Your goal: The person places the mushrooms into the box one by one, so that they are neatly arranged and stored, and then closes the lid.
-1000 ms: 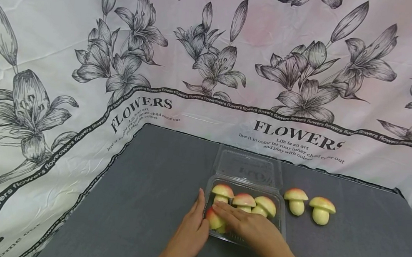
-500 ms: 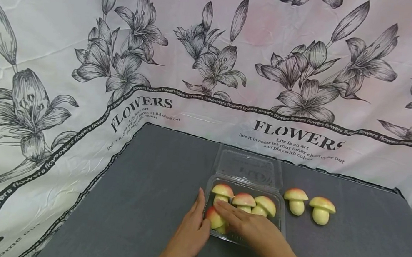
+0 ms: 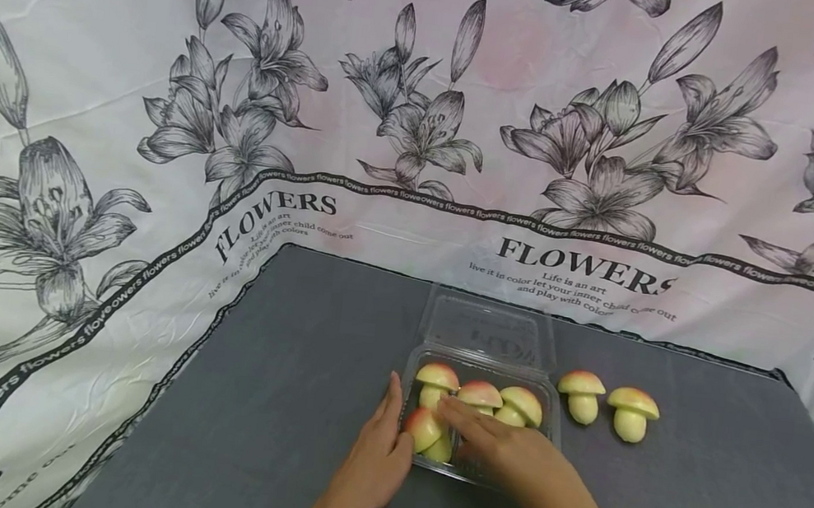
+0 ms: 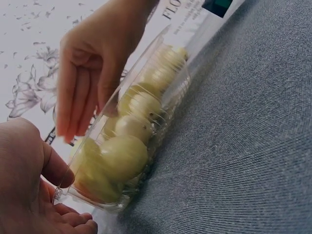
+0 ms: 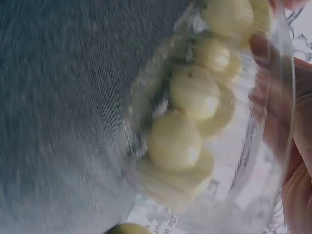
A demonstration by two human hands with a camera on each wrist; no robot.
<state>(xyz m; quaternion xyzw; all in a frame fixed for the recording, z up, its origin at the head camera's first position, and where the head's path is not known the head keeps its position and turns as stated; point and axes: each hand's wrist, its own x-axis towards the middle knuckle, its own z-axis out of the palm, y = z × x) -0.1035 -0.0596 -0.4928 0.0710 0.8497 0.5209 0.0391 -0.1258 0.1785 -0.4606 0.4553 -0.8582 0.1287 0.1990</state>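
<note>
Shifted: the right hand (image 3: pixel 506 448) has slid slightly rightward, so more of the front-left mushroom (image 3: pixel 423 430) shows; the left hand (image 3: pixel 375 451) and both loose mushrooms keep their places.
Flower-print cloth: the white cloth (image 3: pixel 501 65) rises behind and at the left, printed with dark lilies and the word FLOWERS.
Table: the dark grey table (image 3: pixel 272 405) carries everything else.
Clear container: the transparent plastic container (image 3: pixel 454 471) sits on the table between and in front of the hands, four mushrooms inside.
Clear lid: joined to the container's far edge, the lid (image 3: pixel 485 324) is folded back toward the cloth.
Right hand: it reaches over the front right of the container, long fingers together and straight, thumb apart; whether the fingertips touch a mushroom I cannot tell.
Left hand: its fingers lie fairly straight along the outside of the left wall, the thumb spread from them at the front-left corner.
Mushrooms inside: the back-left mushroom (image 3: pixel 436 377), back-middle mushroom (image 3: pixel 480 394) and back-right mushroom (image 3: pixel 521 405) make a row; the front-left one is tilted. Caps are yellow and red, stems pale green.
Mushrooms outside: right of the container, the nearer loose mushroom (image 3: pixel 582 395) and the outer loose mushroom (image 3: pixel 632 413) rest side by side, slightly apart.
</note>
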